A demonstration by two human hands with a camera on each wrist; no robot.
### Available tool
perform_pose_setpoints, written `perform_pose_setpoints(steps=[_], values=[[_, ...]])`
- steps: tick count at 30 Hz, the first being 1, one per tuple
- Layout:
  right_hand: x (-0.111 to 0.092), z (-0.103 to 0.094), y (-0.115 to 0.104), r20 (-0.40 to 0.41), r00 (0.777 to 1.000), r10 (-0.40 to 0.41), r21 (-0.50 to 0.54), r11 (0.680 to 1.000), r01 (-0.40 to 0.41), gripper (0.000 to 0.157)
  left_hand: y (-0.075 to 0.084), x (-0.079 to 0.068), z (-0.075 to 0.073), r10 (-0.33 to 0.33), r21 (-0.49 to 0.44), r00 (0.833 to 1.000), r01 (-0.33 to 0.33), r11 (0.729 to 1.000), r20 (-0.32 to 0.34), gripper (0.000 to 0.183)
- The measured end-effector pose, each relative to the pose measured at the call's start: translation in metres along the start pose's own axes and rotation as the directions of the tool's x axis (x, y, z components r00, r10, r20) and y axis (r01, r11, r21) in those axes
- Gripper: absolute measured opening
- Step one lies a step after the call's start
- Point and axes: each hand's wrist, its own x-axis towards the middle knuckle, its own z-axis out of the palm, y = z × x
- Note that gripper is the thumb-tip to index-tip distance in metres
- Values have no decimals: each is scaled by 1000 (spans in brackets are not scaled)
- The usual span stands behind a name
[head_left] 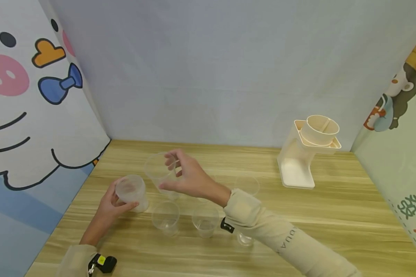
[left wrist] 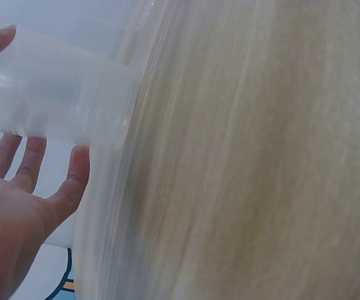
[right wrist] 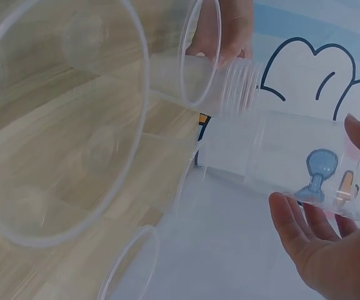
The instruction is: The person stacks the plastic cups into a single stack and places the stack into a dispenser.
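Observation:
My left hand [head_left: 108, 204] grips a stack of nested clear plastic cups [head_left: 131, 189] at the left of the table. The several close-set rims of the stack [right wrist: 239, 87] show in the right wrist view. Just right of it, my right hand [head_left: 190, 173] holds a single clear plastic cup [head_left: 156, 175], thumb on one side and fingers on the other. In the right wrist view this cup [right wrist: 286, 153] is see-through and has nothing in it. The left wrist view has the left hand [left wrist: 30, 194] with fingertips against the frosted-looking cup wall [left wrist: 61, 94].
Several more clear cups stand apart on the wood-grain table [head_left: 346, 215], among them a front-left cup [head_left: 166, 221], a middle cup [head_left: 206, 223] and one behind the right forearm [head_left: 247, 184]. A cream dispenser-like stand [head_left: 298, 169] with a round holder is at the back right.

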Motion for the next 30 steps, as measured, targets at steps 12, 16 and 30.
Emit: perform_pose_setpoints(steps=[12,16,30], values=[[12,10,1,-7,1000,17,17,1000,-17,73,0,1,-1,-4,-4,1000,4,1000,6,79],[17,15,0,-7,1000,10,36,999,-10,73,-1,1,-1,2,-10,1000,-2,1000,6,79],[28,28,-1,4,1000,8,45,999,-8,76,-1,1,-2,4,1,1000,-4,1000,20,79]])
